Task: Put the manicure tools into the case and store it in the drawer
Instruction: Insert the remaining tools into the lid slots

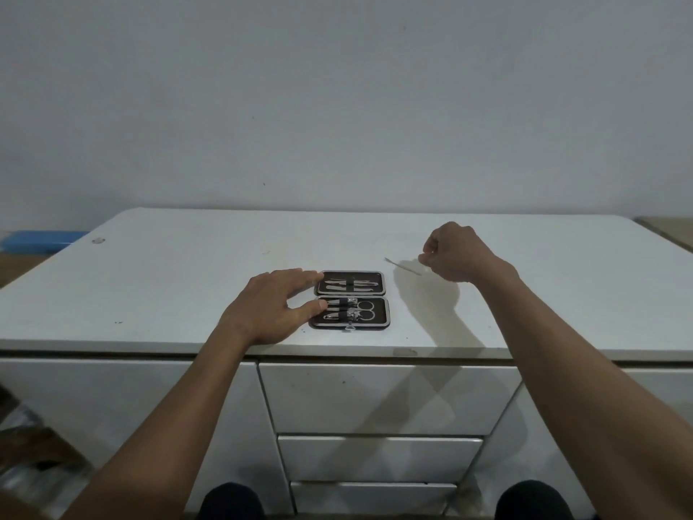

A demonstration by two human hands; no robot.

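A black manicure case (350, 299) lies open flat on the white cabinet top (187, 279), near its front edge. Several metal tools sit under its elastic straps, among them scissors (365, 309) and nail clippers. My left hand (270, 309) rests at the case's left side, fingers spread, with fingertip and thumb touching its edge. My right hand (455, 253) is to the right of the case, fingers pinched on the end of a thin metal tool (403, 265). The tool's tip points left toward the case, just above the surface.
Three white drawers (378, 399) stack below the cabinet top, all closed, with a cabinet door to their left. A blue box (37, 241) lies beyond the left end. A plain wall stands behind. My knees show at the bottom.
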